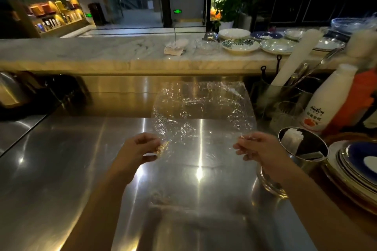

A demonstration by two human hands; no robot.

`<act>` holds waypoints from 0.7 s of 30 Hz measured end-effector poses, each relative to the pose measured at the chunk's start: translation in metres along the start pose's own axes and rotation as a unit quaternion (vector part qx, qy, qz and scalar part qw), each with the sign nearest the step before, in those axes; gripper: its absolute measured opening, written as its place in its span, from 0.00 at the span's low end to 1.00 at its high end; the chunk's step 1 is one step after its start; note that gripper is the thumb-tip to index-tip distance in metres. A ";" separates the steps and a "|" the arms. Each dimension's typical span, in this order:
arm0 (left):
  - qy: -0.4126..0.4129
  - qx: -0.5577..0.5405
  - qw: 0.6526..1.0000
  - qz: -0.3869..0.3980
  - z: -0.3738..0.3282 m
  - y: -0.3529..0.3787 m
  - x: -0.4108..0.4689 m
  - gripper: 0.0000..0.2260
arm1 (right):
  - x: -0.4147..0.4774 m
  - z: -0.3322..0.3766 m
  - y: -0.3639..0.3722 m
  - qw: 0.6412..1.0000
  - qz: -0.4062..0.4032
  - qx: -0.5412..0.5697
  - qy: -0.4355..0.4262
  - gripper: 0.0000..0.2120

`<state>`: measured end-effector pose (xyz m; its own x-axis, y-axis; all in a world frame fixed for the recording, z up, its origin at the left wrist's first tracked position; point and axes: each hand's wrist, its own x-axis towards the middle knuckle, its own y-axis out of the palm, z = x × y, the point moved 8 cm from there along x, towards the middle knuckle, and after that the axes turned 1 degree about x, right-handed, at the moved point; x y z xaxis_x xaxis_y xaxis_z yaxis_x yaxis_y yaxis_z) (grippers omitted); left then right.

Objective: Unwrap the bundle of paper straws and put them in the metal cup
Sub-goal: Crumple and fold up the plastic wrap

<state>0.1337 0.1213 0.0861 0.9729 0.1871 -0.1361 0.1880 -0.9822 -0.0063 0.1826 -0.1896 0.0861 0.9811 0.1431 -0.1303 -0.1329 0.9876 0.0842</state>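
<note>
A steel counter (71,169) filled the lower frame, with a marble ledge (81,51) across the top. At centre, both hands held up a sheet of clear wrap (202,112): the left hand (136,149) pinched its lower left corner, the right hand (259,146) its lower right. The sheet stood upright, spread wide between them. Just right of the right hand stood the metal cup (306,161), white straws (292,138) inside, leaning toward its left wall, ends upward.
</note>
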 end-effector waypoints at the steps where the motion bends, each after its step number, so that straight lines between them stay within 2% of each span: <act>1: 0.011 -0.009 1.000 0.003 -0.009 0.000 0.001 0.01 | 0.000 0.011 -0.001 1.000 -0.001 -0.006 -0.017 0.02; 5: 0.060 -0.039 0.997 -0.010 -0.046 -0.001 0.006 0.04 | 0.000 0.049 -0.006 0.997 -0.016 -0.015 -0.069 0.05; 10: 0.126 -0.033 0.991 -0.011 -0.081 0.009 0.005 0.02 | -0.005 0.077 -0.017 0.991 -0.061 0.019 -0.115 0.15; 15: 0.150 -0.062 0.986 -0.030 -0.096 0.016 0.001 0.17 | -0.013 0.090 -0.026 0.987 -0.050 0.052 -0.144 0.29; 18: 0.169 -0.029 0.985 -0.014 -0.100 0.022 0.000 0.21 | -0.019 0.097 -0.029 0.986 -0.036 0.031 -0.160 0.21; 21: 0.169 0.018 0.985 -0.006 -0.100 0.024 0.000 0.19 | -0.021 0.100 -0.035 0.984 -0.043 -0.036 -0.168 0.13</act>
<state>0.1517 0.0998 0.1852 0.9612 0.1877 0.2019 0.1999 -0.9789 -0.0419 0.1808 -0.2341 0.1843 0.9788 0.0411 0.2007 -0.0452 0.9988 0.0160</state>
